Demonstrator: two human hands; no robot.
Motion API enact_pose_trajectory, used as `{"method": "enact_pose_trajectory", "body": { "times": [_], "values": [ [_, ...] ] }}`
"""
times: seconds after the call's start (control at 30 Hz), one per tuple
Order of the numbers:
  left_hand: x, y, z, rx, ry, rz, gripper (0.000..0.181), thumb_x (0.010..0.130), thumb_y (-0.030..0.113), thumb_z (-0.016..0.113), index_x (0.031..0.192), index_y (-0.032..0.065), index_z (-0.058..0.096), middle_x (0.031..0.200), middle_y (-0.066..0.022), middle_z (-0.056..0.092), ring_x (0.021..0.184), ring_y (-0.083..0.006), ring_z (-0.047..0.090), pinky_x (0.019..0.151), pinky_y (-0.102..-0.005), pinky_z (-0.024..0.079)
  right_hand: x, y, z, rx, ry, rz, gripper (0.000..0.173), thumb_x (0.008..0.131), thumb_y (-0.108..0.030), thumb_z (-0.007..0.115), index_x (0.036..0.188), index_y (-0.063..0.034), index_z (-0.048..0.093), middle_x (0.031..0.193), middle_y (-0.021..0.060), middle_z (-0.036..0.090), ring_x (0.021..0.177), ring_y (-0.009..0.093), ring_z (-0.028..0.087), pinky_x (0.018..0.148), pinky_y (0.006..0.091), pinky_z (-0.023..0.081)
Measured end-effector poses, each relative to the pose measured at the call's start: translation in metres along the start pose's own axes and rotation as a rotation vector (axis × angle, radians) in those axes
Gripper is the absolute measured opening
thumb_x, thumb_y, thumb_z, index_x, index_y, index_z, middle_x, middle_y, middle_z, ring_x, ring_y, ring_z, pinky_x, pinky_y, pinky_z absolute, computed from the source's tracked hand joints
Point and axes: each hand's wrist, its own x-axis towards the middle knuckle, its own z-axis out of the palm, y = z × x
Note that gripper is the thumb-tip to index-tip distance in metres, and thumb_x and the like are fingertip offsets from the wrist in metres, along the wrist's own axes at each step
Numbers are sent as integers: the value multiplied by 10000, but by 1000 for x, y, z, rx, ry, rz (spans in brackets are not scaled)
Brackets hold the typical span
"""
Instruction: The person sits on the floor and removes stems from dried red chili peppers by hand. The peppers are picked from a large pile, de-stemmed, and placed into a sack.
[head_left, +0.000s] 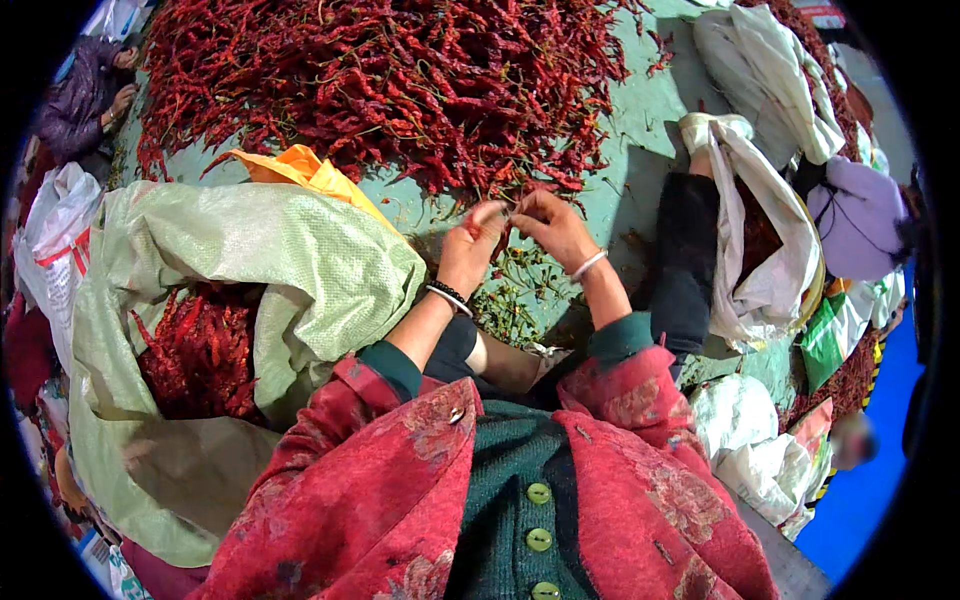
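Note:
A large heap of dried red chili peppers (390, 82) lies on a pale green surface before me. At its near edge my left hand (472, 247) and my right hand (551, 229) meet, fingertips almost touching. Red chili shows in the fingers of my left hand. The right thumb and fingers are pinched close to it; blur hides whether they grip a stem or a pepper. Beneath both hands lies a small pile of green and yellowish stems (517, 292). To the left, a pale green woven sack (330, 240) stands open with red chilies (199, 352) inside.
An orange bag (300, 171) lies behind the green sack. On the right are a white sack (772, 255) holding chilies, a black-sleeved arm or leg (686, 255) beside it, and a lilac cap (859, 217). Another person's hands (124, 94) are at the upper left.

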Motion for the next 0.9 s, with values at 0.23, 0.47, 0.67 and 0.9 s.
{"method": "enact_pose_trajectory", "body": {
  "times": [0.23,0.47,0.67,0.9],
  "values": [
    [-11,4,-1,-147,-385,-436,243,904,195,556,1061,16,603,862,32,588,776,-42,524,683,-210,430,-43,15,14,93,124,55,127,818,-87,626,818,-60,502,672,7,538,562,112,490,498,290,424],
    [-11,-12,-6,-552,-312,-561,202,897,144,536,1026,2,599,908,-25,628,816,-98,581,729,-228,445,-38,8,28,10,296,-67,114,833,-144,625,806,-102,522,607,12,535,529,90,487,460,269,374],
    [-11,12,0,-483,-305,-535,188,870,187,580,980,36,606,825,4,600,724,-72,545,656,-212,417,-30,13,13,550,37,330,82,870,-185,609,840,-129,556,597,-46,506,484,28,408,424,193,271],
    [-8,12,-4,-387,-322,-458,137,876,180,563,897,52,609,707,50,537,570,-40,474,519,-194,361,-31,3,18,607,89,193,80,864,-154,611,855,-102,551,613,-46,503,517,39,422,462,195,289]
  ]
}}
